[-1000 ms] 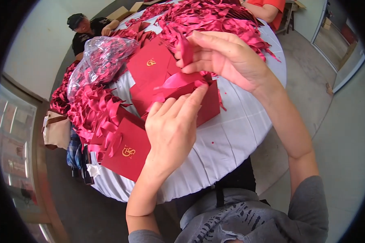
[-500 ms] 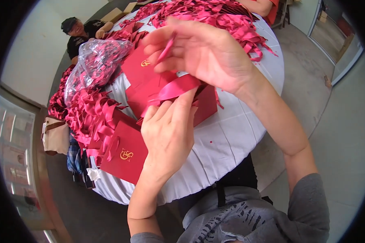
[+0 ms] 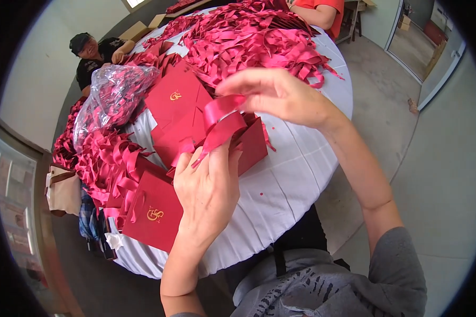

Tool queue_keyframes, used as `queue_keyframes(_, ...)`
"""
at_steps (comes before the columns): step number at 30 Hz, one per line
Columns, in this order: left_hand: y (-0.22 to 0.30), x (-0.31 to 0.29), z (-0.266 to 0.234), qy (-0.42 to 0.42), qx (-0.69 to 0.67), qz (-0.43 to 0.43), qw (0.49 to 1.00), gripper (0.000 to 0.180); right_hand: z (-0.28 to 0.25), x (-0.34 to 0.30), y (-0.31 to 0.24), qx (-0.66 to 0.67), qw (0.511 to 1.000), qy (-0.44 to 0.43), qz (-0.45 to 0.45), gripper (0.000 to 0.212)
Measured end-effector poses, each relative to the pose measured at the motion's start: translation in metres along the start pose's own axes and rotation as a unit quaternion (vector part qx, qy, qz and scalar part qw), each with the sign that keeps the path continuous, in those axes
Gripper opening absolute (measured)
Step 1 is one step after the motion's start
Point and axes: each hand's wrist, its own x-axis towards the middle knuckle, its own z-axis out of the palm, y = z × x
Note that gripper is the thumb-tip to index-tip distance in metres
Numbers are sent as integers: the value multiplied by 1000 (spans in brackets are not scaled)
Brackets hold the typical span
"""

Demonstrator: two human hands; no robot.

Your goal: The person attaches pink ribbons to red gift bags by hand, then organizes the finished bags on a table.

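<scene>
My left hand [image 3: 206, 185] is closed with its fingers at the top edge of a red paper gift bag [image 3: 253, 150], gripping a wide pink satin ribbon [image 3: 225, 132]. The ribbon loops up above the bag's opening. My right hand [image 3: 280, 98] is bent over from the right, its fingertips closed on the ribbon's upper part; the thumb is partly hidden. Behind the bag lies another red gift bag [image 3: 166, 100] with a gold emblem. A third red gift bag [image 3: 153, 214], also with a gold emblem, rests left of my left wrist.
Heaps of ribboned bags [image 3: 259, 45] cover the far side of the round table with its white cloth [image 3: 296, 164]. A clear plastic bag [image 3: 108, 100] holds dark red pieces. One person [image 3: 92, 58] sits far left, another's red sleeve [image 3: 330, 16] shows far right. A beige bag [image 3: 63, 190] hangs left.
My right hand has come down and closer to my left hand, and its fingers have turned onto the ribbon. The ribbon now stands in a higher loop. The view has shifted slightly.
</scene>
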Motion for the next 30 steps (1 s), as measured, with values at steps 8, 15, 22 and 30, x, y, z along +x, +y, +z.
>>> queue_keyframes(8, -3, 1, 1, 53, -5, 22, 998, 49, 2, 11, 10, 9, 984, -177, -38, 27)
queue_keyframes(15, -1, -3, 2, 50, -32, -6, 998, 33, 8, 6, -10, 2, 998, -57, 23, 31)
queue_keyframes(22, 7, 2, -3, 25, -60, -26, 998, 26, 29, 12, 17, 132, 986, 98, 17, 17)
queue_keyframes(30, 5, 3, -2, 22, -70, -37, 997, 26, 29, 12, 20, 193, 980, 40, -24, 18)
